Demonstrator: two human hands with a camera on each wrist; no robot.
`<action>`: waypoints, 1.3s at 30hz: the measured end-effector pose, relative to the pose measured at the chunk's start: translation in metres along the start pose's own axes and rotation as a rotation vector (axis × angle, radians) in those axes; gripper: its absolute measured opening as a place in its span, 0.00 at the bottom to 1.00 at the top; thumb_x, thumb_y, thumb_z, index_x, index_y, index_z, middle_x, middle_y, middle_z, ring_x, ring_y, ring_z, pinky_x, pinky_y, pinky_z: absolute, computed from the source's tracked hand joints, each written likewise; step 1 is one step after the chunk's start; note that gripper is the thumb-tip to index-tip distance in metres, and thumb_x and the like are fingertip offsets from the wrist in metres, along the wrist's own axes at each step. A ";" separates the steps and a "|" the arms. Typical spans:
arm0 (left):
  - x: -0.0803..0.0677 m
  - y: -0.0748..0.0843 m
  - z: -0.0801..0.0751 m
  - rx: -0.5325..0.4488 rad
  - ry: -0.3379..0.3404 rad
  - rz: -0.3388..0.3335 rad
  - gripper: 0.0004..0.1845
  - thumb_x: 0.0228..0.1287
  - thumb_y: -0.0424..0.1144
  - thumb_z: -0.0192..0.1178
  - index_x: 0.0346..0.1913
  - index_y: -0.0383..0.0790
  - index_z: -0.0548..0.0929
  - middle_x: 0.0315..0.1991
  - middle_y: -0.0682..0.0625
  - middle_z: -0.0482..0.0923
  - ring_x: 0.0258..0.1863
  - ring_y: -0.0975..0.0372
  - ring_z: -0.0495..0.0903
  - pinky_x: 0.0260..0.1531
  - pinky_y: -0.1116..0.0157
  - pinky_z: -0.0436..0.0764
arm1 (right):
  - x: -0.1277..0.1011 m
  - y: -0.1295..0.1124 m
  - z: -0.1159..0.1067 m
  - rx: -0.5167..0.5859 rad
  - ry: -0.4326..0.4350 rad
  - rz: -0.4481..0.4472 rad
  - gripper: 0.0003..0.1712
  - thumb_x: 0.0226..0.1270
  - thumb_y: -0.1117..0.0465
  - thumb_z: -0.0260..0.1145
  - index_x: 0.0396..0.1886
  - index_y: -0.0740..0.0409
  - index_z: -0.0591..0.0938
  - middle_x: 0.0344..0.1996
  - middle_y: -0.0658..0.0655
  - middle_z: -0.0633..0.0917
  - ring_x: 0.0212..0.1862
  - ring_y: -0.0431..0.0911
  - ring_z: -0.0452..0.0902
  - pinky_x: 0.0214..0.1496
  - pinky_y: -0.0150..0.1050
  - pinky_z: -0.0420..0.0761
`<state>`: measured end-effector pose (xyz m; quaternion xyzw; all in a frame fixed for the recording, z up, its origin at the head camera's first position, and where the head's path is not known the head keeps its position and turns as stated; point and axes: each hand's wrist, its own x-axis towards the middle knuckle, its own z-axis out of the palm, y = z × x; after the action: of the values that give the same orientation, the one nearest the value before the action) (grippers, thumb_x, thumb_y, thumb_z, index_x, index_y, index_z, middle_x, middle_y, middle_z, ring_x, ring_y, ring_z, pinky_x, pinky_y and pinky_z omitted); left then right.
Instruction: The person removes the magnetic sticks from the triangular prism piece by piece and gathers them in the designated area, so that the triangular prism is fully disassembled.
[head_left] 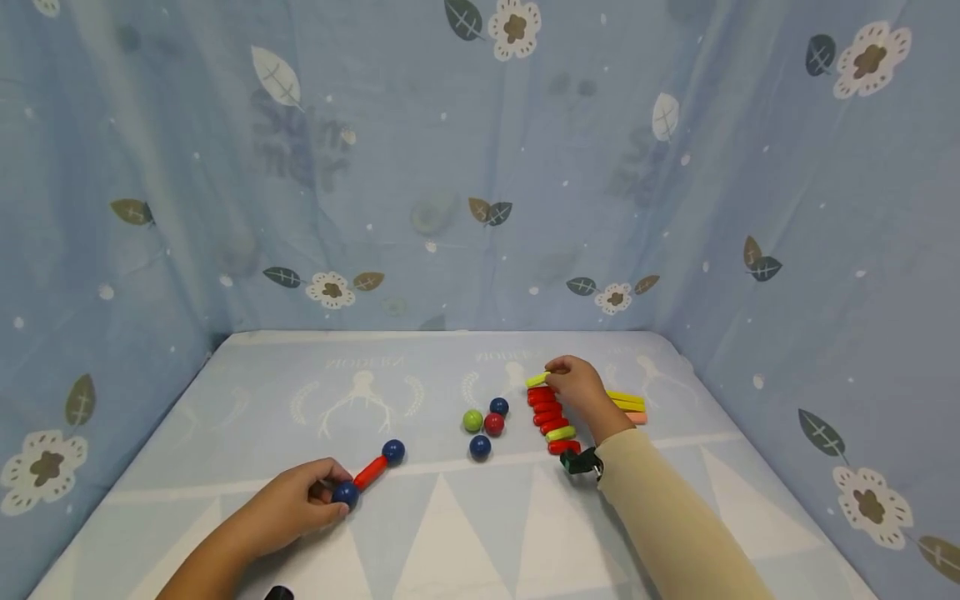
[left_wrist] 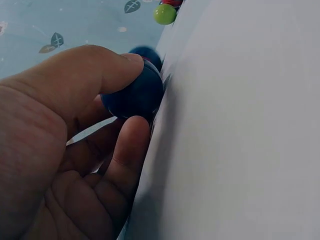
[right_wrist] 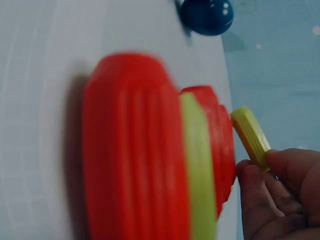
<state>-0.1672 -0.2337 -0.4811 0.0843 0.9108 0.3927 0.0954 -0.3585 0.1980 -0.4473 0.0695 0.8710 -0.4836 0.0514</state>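
My left hand point(head_left: 295, 506) pinches a dark blue ball point(head_left: 346, 495) between thumb and fingers. A red rod point(head_left: 371, 472) joins that ball to a second blue ball point(head_left: 393, 452). In the left wrist view the held ball point(left_wrist: 135, 95) covers most of the rod. At the far end of a row of short rods, my right hand point(head_left: 581, 387) pinches a yellow-green rod point(right_wrist: 251, 137) by one end, its other end tilted up in the right wrist view. The row consists of several red rods point(head_left: 550, 412) and another yellow-green rod point(head_left: 561, 433).
Between the hands lie a green ball point(head_left: 472, 420), a red ball point(head_left: 494, 424) and two blue balls point(head_left: 480, 447). Longer yellow rods point(head_left: 626, 398) and a pink rod point(head_left: 637, 417) lie right of the right hand. Patterned curtains point(head_left: 450, 167) enclose the table point(head_left: 420, 533).
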 end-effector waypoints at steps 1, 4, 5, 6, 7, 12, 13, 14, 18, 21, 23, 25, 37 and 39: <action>0.000 0.000 -0.001 -0.005 -0.004 0.011 0.18 0.51 0.50 0.72 0.45 0.55 0.80 0.36 0.55 0.78 0.34 0.62 0.76 0.30 0.68 0.75 | 0.001 0.002 0.000 0.007 0.005 0.019 0.12 0.70 0.56 0.61 0.51 0.47 0.79 0.47 0.52 0.80 0.49 0.49 0.75 0.50 0.41 0.77; 0.001 0.000 -0.002 -0.017 -0.014 0.030 0.18 0.53 0.47 0.71 0.47 0.55 0.80 0.37 0.55 0.79 0.34 0.62 0.76 0.31 0.69 0.76 | 0.005 0.008 0.000 0.027 0.013 0.076 0.09 0.69 0.55 0.61 0.48 0.44 0.78 0.47 0.51 0.79 0.50 0.50 0.74 0.49 0.39 0.76; 0.000 0.000 -0.002 -0.019 -0.015 0.028 0.17 0.53 0.47 0.71 0.47 0.55 0.80 0.37 0.55 0.79 0.34 0.62 0.76 0.31 0.69 0.76 | 0.006 0.010 0.000 0.030 0.011 0.083 0.09 0.70 0.55 0.61 0.48 0.44 0.78 0.48 0.52 0.79 0.50 0.50 0.73 0.48 0.39 0.77; 0.000 0.000 -0.002 -0.019 -0.016 0.024 0.17 0.54 0.46 0.70 0.47 0.56 0.80 0.37 0.55 0.79 0.34 0.62 0.76 0.31 0.69 0.75 | 0.007 0.011 0.000 0.033 0.012 0.092 0.09 0.69 0.55 0.61 0.48 0.44 0.78 0.48 0.52 0.79 0.50 0.50 0.73 0.48 0.39 0.77; 0.001 0.000 -0.001 -0.022 -0.018 0.020 0.17 0.54 0.46 0.70 0.47 0.55 0.80 0.36 0.55 0.79 0.34 0.62 0.76 0.31 0.69 0.75 | 0.009 0.013 0.000 0.028 0.015 0.102 0.09 0.69 0.55 0.61 0.48 0.44 0.78 0.48 0.52 0.78 0.49 0.50 0.73 0.47 0.39 0.77; 0.000 -0.002 0.001 -0.026 -0.017 0.009 0.17 0.54 0.45 0.70 0.48 0.55 0.80 0.36 0.54 0.79 0.34 0.63 0.76 0.31 0.69 0.75 | 0.012 0.018 0.002 0.011 0.044 0.127 0.10 0.69 0.58 0.61 0.48 0.44 0.79 0.48 0.53 0.78 0.49 0.51 0.72 0.46 0.40 0.77; 0.000 -0.003 0.001 -0.024 -0.015 0.006 0.17 0.54 0.45 0.70 0.48 0.56 0.80 0.36 0.55 0.79 0.34 0.63 0.76 0.31 0.69 0.76 | 0.012 0.019 0.003 0.008 0.047 0.133 0.10 0.69 0.58 0.61 0.48 0.44 0.79 0.49 0.53 0.78 0.50 0.51 0.72 0.46 0.40 0.77; 0.000 -0.004 0.002 -0.018 -0.012 0.005 0.17 0.54 0.45 0.70 0.48 0.56 0.80 0.36 0.55 0.79 0.34 0.63 0.76 0.31 0.69 0.76 | 0.012 0.019 0.003 0.012 0.046 0.138 0.10 0.69 0.59 0.61 0.48 0.45 0.79 0.49 0.53 0.77 0.50 0.51 0.71 0.46 0.40 0.77; -0.001 -0.005 0.003 -0.006 -0.008 -0.009 0.18 0.54 0.45 0.70 0.48 0.58 0.80 0.36 0.55 0.79 0.34 0.62 0.76 0.31 0.68 0.75 | 0.012 0.023 0.006 0.024 0.039 0.164 0.10 0.71 0.58 0.59 0.49 0.44 0.78 0.51 0.53 0.77 0.52 0.52 0.70 0.46 0.40 0.77; -0.001 -0.005 0.004 0.000 -0.010 -0.025 0.18 0.54 0.45 0.70 0.49 0.60 0.81 0.36 0.55 0.78 0.35 0.62 0.75 0.31 0.68 0.75 | 0.013 0.027 0.008 0.016 0.044 0.166 0.10 0.71 0.57 0.58 0.49 0.43 0.79 0.52 0.53 0.77 0.52 0.52 0.70 0.47 0.41 0.77; -0.001 -0.006 0.005 0.008 -0.012 -0.030 0.19 0.54 0.45 0.70 0.49 0.62 0.80 0.36 0.55 0.78 0.36 0.62 0.75 0.32 0.68 0.75 | 0.014 0.029 0.010 0.008 0.053 0.168 0.10 0.71 0.57 0.58 0.49 0.43 0.79 0.52 0.52 0.76 0.52 0.52 0.70 0.48 0.42 0.77; -0.001 -0.006 0.005 0.011 -0.015 -0.033 0.19 0.54 0.45 0.70 0.50 0.63 0.80 0.37 0.55 0.78 0.36 0.61 0.75 0.33 0.68 0.75 | 0.014 0.031 0.009 0.006 0.054 0.164 0.11 0.71 0.57 0.59 0.50 0.43 0.79 0.53 0.52 0.76 0.52 0.52 0.70 0.49 0.43 0.77; -0.001 0.004 -0.002 0.041 -0.017 -0.062 0.22 0.55 0.45 0.69 0.54 0.63 0.80 0.39 0.56 0.79 0.37 0.62 0.75 0.37 0.65 0.75 | -0.049 -0.026 0.023 0.155 0.074 -0.182 0.17 0.67 0.49 0.63 0.55 0.38 0.76 0.57 0.48 0.77 0.58 0.45 0.75 0.57 0.46 0.77; -0.001 0.005 -0.003 0.027 -0.022 -0.057 0.22 0.55 0.44 0.69 0.54 0.62 0.80 0.38 0.55 0.78 0.37 0.62 0.75 0.36 0.66 0.75 | -0.064 -0.036 0.033 0.143 0.039 -0.228 0.14 0.66 0.49 0.65 0.50 0.36 0.77 0.53 0.45 0.79 0.56 0.43 0.76 0.55 0.45 0.78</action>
<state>-0.1666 -0.2330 -0.4754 0.0637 0.9169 0.3766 0.1155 -0.3012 0.1461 -0.4245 -0.0169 0.8373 -0.5459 -0.0259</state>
